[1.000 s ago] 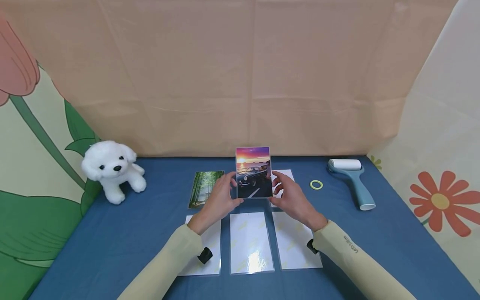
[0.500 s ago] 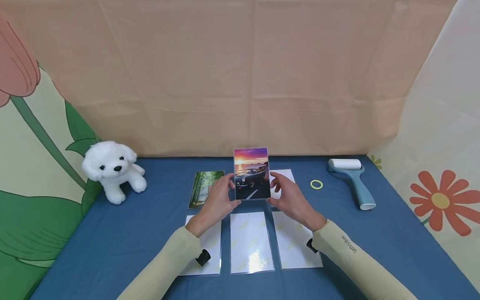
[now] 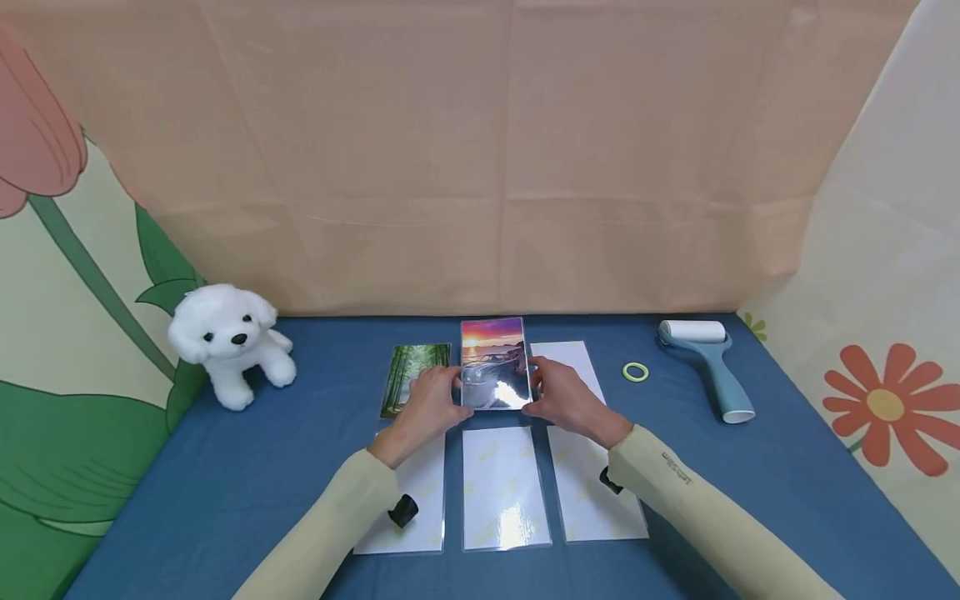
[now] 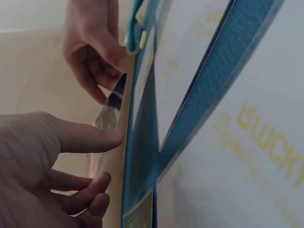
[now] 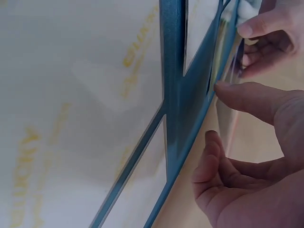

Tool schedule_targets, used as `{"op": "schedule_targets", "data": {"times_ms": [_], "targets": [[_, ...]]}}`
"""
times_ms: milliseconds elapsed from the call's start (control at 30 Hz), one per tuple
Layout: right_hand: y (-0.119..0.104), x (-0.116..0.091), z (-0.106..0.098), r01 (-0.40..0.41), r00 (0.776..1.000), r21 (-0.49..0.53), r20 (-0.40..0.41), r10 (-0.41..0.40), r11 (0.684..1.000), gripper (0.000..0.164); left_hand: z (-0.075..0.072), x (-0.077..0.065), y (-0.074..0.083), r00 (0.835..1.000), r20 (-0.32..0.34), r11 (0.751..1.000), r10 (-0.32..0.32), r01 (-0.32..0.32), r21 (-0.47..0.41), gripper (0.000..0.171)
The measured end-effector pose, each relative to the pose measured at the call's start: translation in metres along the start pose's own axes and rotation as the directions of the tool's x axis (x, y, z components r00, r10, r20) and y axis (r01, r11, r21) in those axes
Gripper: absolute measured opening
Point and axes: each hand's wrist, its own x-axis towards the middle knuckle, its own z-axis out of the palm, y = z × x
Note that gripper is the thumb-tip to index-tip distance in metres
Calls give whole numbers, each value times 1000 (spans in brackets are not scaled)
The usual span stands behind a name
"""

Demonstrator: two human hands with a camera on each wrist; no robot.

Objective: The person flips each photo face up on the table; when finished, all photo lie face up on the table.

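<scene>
both hands (image 3: 427,400) hold the sunset photo (image 3: 492,358) by its sides.

The glossy photo (image 3: 493,358) shows a purple-orange sunset over water, glare on its lower half; it is held tilted by its sides near the far edge of the surface (image 3: 210,492).

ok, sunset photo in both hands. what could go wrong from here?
1. Slip: the left hand and right hand hold the sunset photo only near its side edges, so it might slide or twist if one side gives.
2. Overlap: in the head view its right edge appears close to the back-right white card; it could land on that.
3. Nudge: the left hand partly covers the forest photo in that view and might shift it.
</scene>
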Motion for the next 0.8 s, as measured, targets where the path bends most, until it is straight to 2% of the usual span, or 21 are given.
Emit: {"op": "schedule_targets", "data": {"times_ms": [233, 433, 667, 800], "targets": [[-5, 10, 4, -52, 995, -96, 78, 59, 994, 64, 6, 5, -7, 999, 21, 999, -33, 32, 41, 56], [-7, 15, 3, -63, 991, -111, 111, 76, 992, 58, 9, 9, -9, 996, 57, 997, -67, 64, 42, 58], [-6, 18, -1, -61, 984, -117, 158, 79, 991, 54, 8, 13, -7, 991, 102, 995, -90, 85, 52, 49], [-6, 21, -1, -89, 976, -104, 188, 108, 991, 52, 8, 14, -6, 987, 126, 994, -101, 95, 56, 51]]}}
